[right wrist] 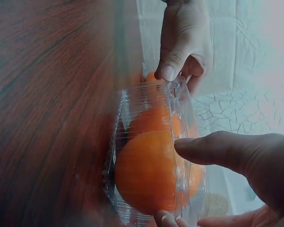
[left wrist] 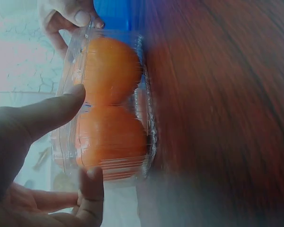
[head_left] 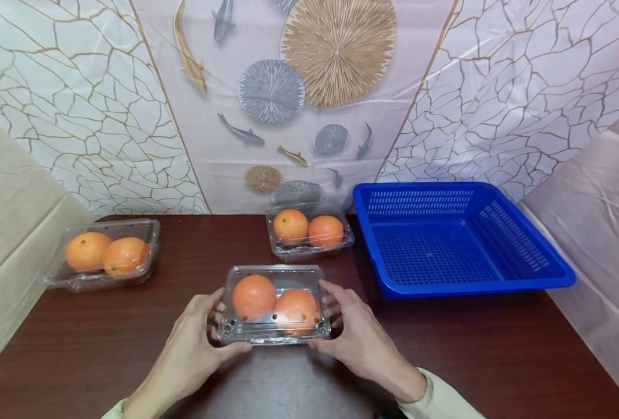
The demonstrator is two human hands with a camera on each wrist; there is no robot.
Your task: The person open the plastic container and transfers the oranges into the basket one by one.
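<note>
A clear plastic clamshell box (head_left: 276, 273) with two oranges inside, one orange (head_left: 254, 297) at left and another orange (head_left: 297, 311) at right, sits near the front middle of the dark wooden table. My left hand (head_left: 196, 334) grips its left end, thumb at the near edge and fingers along the side. At the opposite end my right hand (head_left: 358, 334) holds it the same way. The lid lies closed over the fruit. In the left wrist view the box (left wrist: 109, 106) shows from its side, close over the table top. The right wrist view shows both thumbs at the rim.
A second clamshell box of oranges (head_left: 309, 230) stands behind, against the patterned backdrop. A third such box (head_left: 105, 253) is at the far left. A blue plastic basket (head_left: 463, 288) with perforated walls stands at the right. Fabric walls enclose the table on the sides.
</note>
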